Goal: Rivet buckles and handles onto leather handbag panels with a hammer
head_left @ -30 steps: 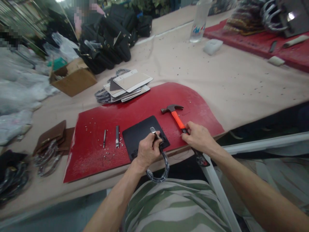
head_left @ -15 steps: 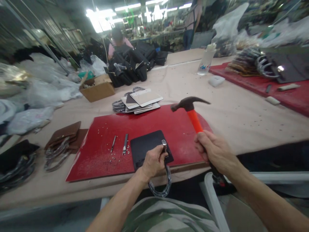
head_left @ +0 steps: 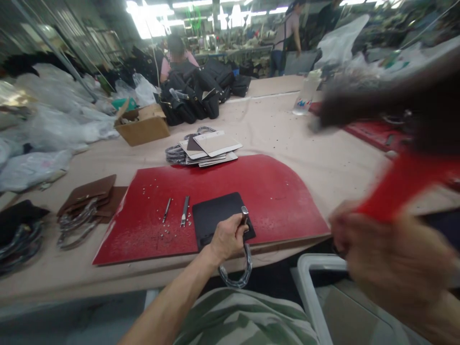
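My left hand (head_left: pixel 227 238) pinches a short metal piece (head_left: pixel 245 214) upright over the right part of a black panel (head_left: pixel 219 215). A plastic-wrapped handle loop (head_left: pixel 235 283) hangs below that hand, over the table's front edge. The panel lies on a red board (head_left: pixel 266 182). On the right, my right hand (head_left: pixel 398 254) is closed around the red handle of a hammer (head_left: pixel 398 187), raised close to the camera and blurred. Two slim metal tools, a thin punch (head_left: pixel 167 210) and a wider one (head_left: pixel 185 211), lie left of the panel among small bits.
Pale boards (head_left: pixel 215 143) are stacked behind the red board. Brown pieces (head_left: pixel 88 194) and black wrapped ones (head_left: pixel 21 235) lie left. Further back are a cardboard box (head_left: pixel 143 130), black bags (head_left: pixel 201 91) and a bottle (head_left: pixel 305 96). Two people are beyond. A white-rimmed bin (head_left: pixel 305 273) stands front right.
My right hand has lifted the hammer up and to the right, nearer the camera. My left hand keeps its pinch on the metal piece over the panel.
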`<state>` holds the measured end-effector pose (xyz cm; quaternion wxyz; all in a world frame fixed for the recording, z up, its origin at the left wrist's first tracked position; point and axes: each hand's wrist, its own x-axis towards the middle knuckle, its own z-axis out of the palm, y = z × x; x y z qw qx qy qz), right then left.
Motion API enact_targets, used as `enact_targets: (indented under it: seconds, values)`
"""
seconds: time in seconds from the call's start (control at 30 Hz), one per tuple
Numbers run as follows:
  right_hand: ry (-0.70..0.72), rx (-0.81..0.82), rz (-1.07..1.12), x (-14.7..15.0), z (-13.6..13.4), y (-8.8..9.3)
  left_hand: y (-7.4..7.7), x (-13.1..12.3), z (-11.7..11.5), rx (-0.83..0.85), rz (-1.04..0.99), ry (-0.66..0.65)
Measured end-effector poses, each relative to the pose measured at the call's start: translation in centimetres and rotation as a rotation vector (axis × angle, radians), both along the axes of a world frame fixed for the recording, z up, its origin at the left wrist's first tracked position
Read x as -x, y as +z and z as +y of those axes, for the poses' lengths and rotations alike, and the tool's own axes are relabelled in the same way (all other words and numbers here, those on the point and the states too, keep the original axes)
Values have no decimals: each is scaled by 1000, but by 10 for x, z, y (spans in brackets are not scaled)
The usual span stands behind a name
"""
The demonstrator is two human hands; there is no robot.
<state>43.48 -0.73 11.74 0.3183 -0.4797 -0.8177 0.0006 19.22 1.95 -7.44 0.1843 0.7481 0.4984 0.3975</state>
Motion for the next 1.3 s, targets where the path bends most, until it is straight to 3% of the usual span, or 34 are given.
enact_targets:
  seconds: [0.07,0.13,0.33,0.43,0.5,0.57,0.63,0.7,0.8,0.9,0.97,1.03,1.1,1.2,1.3]
  values:
    - [123,74,-98,-4,2,-14,0,0,0,6,16,-11]
    - [158,198,-201,-11,8,-29,1,0,-1,12,24,-14]
    - [-29,648,-51,-12,48,-79,4,-1,-1,-6,32,-13]
    - [-156,750,-116,5,72,-110,7,-1,0,-2,50,-11]
    - [-250,714,-179,17,81,-123,9,0,0,-3,45,3]
    - [-265,558,-246,29,80,-129,10,1,0,-7,34,9]
    - [-169,346,-306,42,70,-132,11,1,-2,-4,23,6]
    - [19,225,-293,55,54,-138,11,1,-3,22,-1,3]
    - [168,260,-184,73,33,-153,14,1,-2,129,-118,12]
    - [125,293,-132,81,25,-166,20,10,6,277,-421,110]
    - [111,304,-114,82,25,-169,30,29,15,327,-671,218]
    - [120,307,-105,82,27,-169,42,61,23,324,-777,329]
    - [122,301,-107,82,28,-167,56,103,28,304,-612,471]
    - [101,289,-122,82,27,-168,70,170,26,317,-18,756]
    - [133,254,-109,82,29,-172,69,218,14,480,509,908]
